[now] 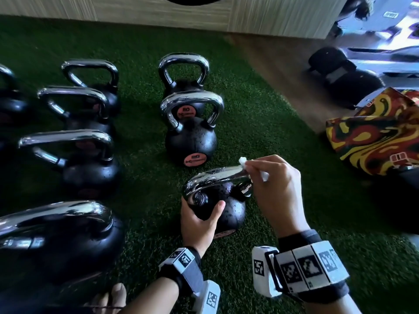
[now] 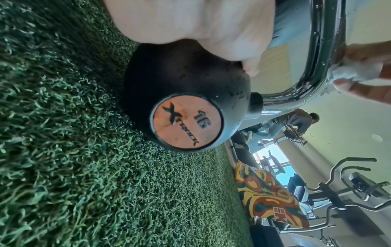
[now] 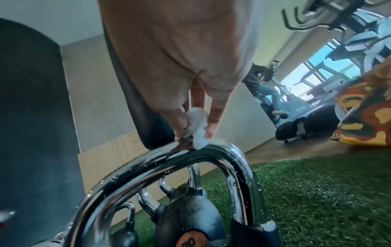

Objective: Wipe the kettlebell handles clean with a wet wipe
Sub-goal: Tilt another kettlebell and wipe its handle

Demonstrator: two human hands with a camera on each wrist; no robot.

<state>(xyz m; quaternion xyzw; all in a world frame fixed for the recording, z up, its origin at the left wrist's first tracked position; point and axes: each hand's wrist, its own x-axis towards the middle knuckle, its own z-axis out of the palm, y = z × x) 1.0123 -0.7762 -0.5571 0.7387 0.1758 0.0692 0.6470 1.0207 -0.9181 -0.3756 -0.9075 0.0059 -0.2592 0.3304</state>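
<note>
Head view: on green turf (image 1: 260,123), a person's left hand (image 1: 199,223) curls its fingers and thumb round the black body of a kettlebell (image 1: 229,211), bracing it near the base of the chrome handle (image 1: 217,177). The right hand (image 1: 276,191) pinches a crumpled white wet wipe (image 1: 243,160) between thumb and fingertips and presses it on the handle's right end, where the bar bends downward. The kettlebell sits close in front of the person, with two more kettlebells (image 1: 190,137) in line just beyond it and a row of others (image 1: 74,159) well to the left. A bag with a red, yellow and black pattern (image 1: 374,134) lies off to the right.

Left wrist view: the palm (image 2: 190,25) lies over the kettlebell's (image 2: 186,93) rounded black side, above an orange disc marked "16" (image 2: 186,123). Past it, the other hand's fingertips (image 2: 349,88) squeeze the wipe (image 2: 347,70) against the wet handle (image 2: 317,80). Exercise machines (image 2: 338,192) stand beyond the turf (image 2: 84,167).

Right wrist view: thumb and fingers (image 3: 213,120) close on the wipe (image 3: 197,128), its lower edge touching the top of the droplet-covered handle (image 3: 211,150). Through the handle's loop, the other kettlebells (image 3: 190,217) stand on the turf (image 3: 317,192).
</note>
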